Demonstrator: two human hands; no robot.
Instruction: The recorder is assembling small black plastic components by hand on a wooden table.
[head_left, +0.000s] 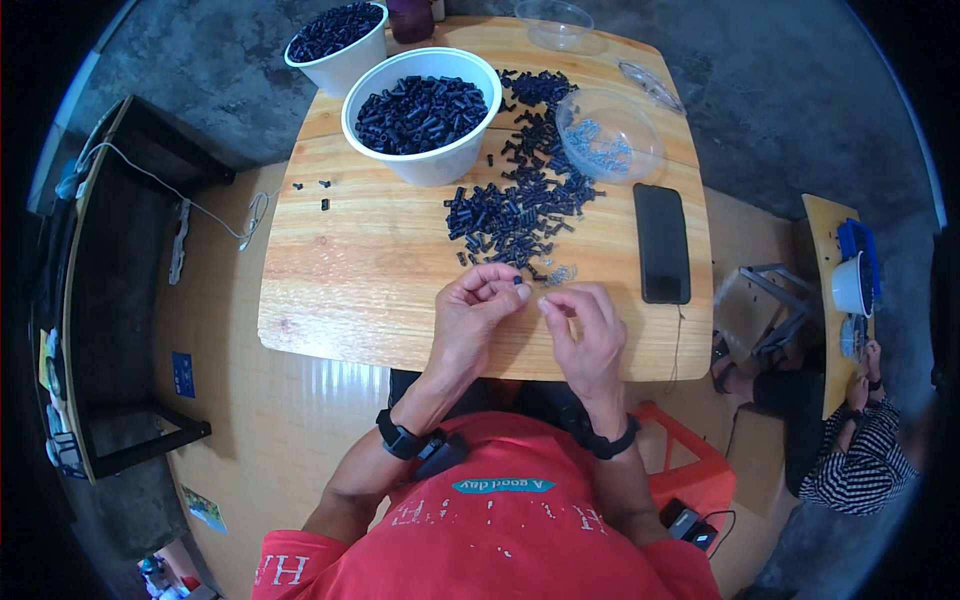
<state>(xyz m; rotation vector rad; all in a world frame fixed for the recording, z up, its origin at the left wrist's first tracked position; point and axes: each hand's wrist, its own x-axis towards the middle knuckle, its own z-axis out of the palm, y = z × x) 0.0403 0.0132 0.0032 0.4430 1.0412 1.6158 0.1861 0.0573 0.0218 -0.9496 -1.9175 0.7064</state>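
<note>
Near the table's front edge my left hand point(468, 312) pinches a small black tubular piece point(517, 281) between thumb and forefinger. Just to its right, my right hand point(588, 338) has thumb and forefinger pressed together; whatever lies between them is too small to make out. The two hands are close but apart. Beyond them spreads a loose heap of similar black pieces point(500, 215). A little cluster of tiny silvery metal parts point(562, 273) lies just past my fingertips. More such parts sit in a clear round bowl point(648, 150) beside the heap.
A white tub point(440, 167) full of black pieces stands behind the heap, with another white tub point(355, 72) farther left. A dark phone point(663, 245) lies at the right. A second clear bowl point(560, 38) is at the back. Another person point(860, 450) sits at a table far right.
</note>
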